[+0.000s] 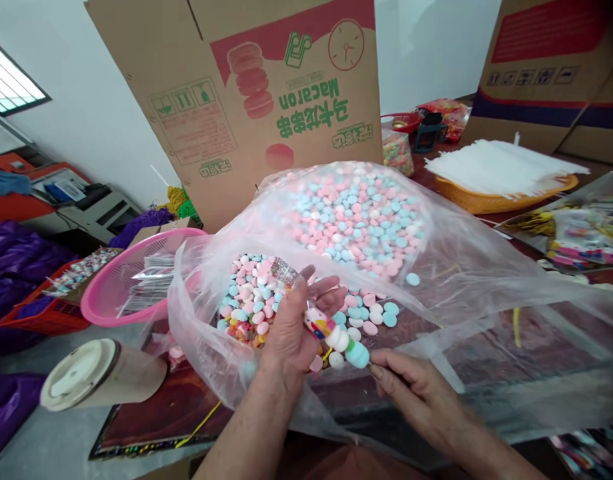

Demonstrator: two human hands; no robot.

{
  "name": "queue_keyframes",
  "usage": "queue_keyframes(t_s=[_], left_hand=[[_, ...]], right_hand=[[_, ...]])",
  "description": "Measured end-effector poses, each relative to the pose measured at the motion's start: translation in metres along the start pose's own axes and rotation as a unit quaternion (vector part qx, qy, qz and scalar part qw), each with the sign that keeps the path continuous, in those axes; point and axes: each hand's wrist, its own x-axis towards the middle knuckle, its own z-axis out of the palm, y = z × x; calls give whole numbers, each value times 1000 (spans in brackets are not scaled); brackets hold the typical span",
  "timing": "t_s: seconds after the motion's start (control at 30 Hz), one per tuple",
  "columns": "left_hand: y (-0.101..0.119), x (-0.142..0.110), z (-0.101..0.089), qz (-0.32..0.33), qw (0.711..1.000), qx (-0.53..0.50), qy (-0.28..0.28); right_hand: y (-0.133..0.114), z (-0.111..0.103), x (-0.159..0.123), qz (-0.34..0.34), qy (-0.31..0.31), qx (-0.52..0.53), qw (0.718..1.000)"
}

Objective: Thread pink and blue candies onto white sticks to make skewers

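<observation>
Well, the table (146,423) is dark red and shiny, with a gray floor (71,453) below and a pale wall (416,60) behind. A window (11,73) is on the left. A big brown box (186,73) stands at the back with its print upside down. It says "Macaron" in green, with Chinese words too, and has a clock and stacked cookies drawn on it. Another box (536,123) on the right has a red patch, but its words are too small to read. Pink, blue and white candies (356,213) fill a clear bag (486,280). In front of them, the candy stick (340,341) is between the two hands: the left hand (291,327) holds its bright wrapper end, and the right hand (416,393) pinches the blue end.
</observation>
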Motion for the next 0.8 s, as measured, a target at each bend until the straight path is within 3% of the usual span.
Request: queue_keyframes(t_s=[0.13,0.23,0.3,0.47,0.57,0.67,0.8], left_hand=[[-8,4,9,47,997,1,57],[-16,6,4,34,998,-14,57],[-17,7,-1,13,998,-33,61],[-10,5,-11,-34,991,-27,130],[-5,4,-22,-48,995,-13,92],[6,8,-35,-25,998,-57,12],[19,14,-37,9,995,-89,-46]], right_hand=[[-15,17,8,-53,79,-20,995],[-15,26,15,-56,111,-11,992],[-11,29,16,-58,94,-4,994],[-2,27,10,-50,44,-1,998],[-2,22,6,27,20,55,998],[-2,18,4,93,-40,140,985],[-1,19,3,127,-114,205,964]])
